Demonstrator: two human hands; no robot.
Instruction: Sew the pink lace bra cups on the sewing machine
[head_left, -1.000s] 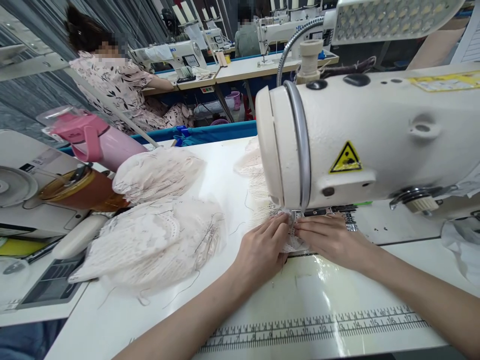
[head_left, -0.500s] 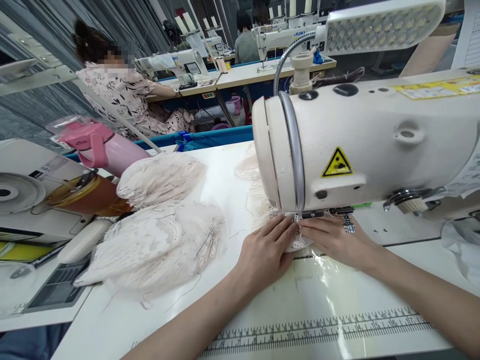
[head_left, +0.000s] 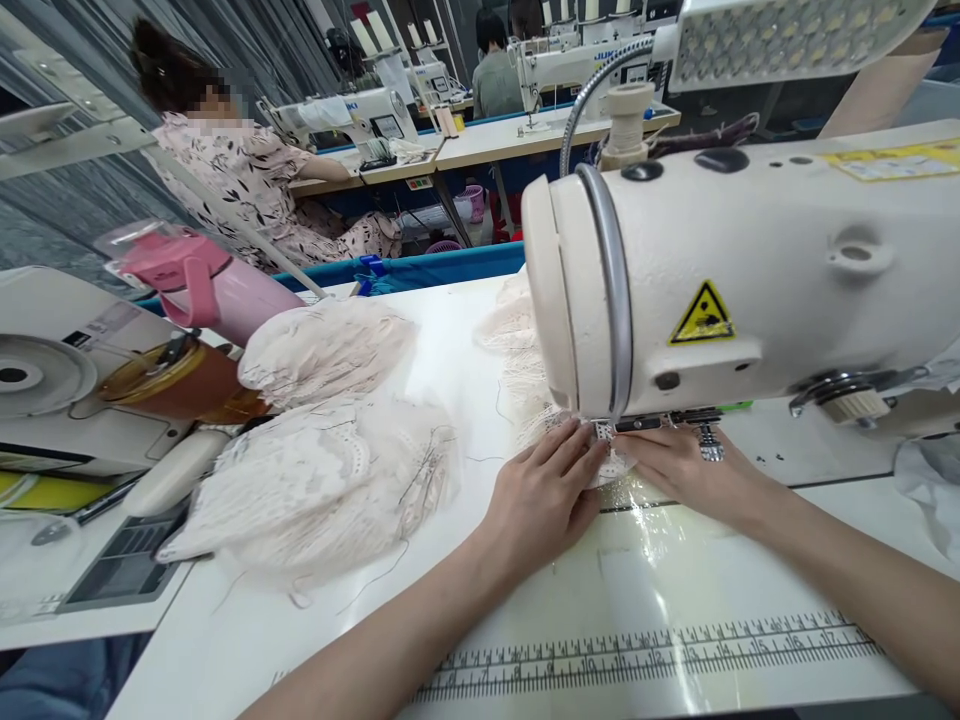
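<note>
Guiding lace [head_left: 618, 466] under the sewing machine [head_left: 780, 270] seemed the step; left hand [head_left: 541, 492] lay flat-fingered, couldn't make out what the right hand [head_left: 694, 482] gripped tbh. Next probably needed even feeding.

Pink flask [head_left: 251, 300] noted near an amber-brown container [head_left: 187, 385], left side. Person in leaf-print clothing [head_left: 232, 185] seated at the rear surface [head_left: 480, 152]; pink basket [head_left: 474, 203] located beneath. Grey curtain [head_left: 251, 45] hangs beyond.

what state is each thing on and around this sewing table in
Left hand, fingers extended on lace fabric
Right hand, fingers extended, partly hidden
Lace fabric, partly covered by hands
Lace piles, crumpled, threads trailing
Pink bottle, lid on
Sewing machine, running or not unclear
</note>
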